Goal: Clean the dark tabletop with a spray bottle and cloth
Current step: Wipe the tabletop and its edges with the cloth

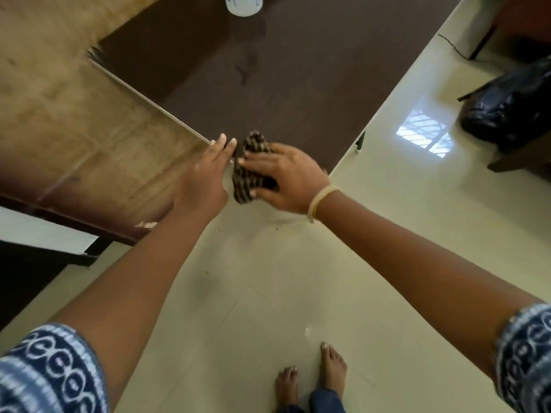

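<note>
The right hand (286,177) grips a striped cloth (250,168) at the near corner of the dark tabletop (268,84). The left hand (205,177), fingers straight, rests flat on that corner just beside the cloth. A white bottle (244,4) stands at the tabletop's far end.

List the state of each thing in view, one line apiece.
Cloth: bunched up at the near corner of the table, under the right hand.
Right hand: pressing on the cloth, thumb curled round it.
Left hand: fingers straight, touching the table's corner edge.
Dark tabletop: smeared damp patches.
White bottle: upright at the far end, top out of frame.
Black bag: on the floor.
</note>
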Demonstrator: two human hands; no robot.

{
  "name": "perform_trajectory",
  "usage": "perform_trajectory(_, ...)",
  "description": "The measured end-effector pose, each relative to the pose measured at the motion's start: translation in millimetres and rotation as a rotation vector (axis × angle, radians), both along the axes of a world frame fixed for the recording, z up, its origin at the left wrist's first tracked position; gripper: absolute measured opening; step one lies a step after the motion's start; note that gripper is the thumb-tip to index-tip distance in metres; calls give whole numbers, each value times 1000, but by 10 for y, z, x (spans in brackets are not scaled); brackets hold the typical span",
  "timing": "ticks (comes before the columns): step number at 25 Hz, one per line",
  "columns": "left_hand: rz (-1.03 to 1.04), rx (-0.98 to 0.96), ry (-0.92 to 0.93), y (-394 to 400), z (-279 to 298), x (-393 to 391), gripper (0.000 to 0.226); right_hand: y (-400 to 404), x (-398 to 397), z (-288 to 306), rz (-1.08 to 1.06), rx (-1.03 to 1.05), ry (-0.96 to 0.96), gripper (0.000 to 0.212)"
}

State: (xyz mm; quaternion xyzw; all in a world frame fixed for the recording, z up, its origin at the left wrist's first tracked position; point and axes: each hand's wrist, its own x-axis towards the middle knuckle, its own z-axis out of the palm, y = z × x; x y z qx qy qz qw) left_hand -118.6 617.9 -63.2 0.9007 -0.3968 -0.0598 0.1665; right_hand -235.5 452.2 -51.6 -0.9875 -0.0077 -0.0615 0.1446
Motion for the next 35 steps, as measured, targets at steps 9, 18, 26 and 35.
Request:
perform_trajectory(9, 62, -65, -16, -40, -32, -14, 93, 68, -884, -329, -62, -10, -254, 42)
perform_trajectory(18, 41, -170, -63, -25, -7, 186, 77, 274, -231, 35, -92, -179, 178, 66)
perform_trajectory(26, 152, -5, -41, 572, -179, 1219, 69, 567, 166, -142, -360, -407, 146, 77)
perform_trajectory(35, 704, -932, 1414, 272, 106, 2596, 24, 761, 1457, -171, -359, -497, 177, 67)
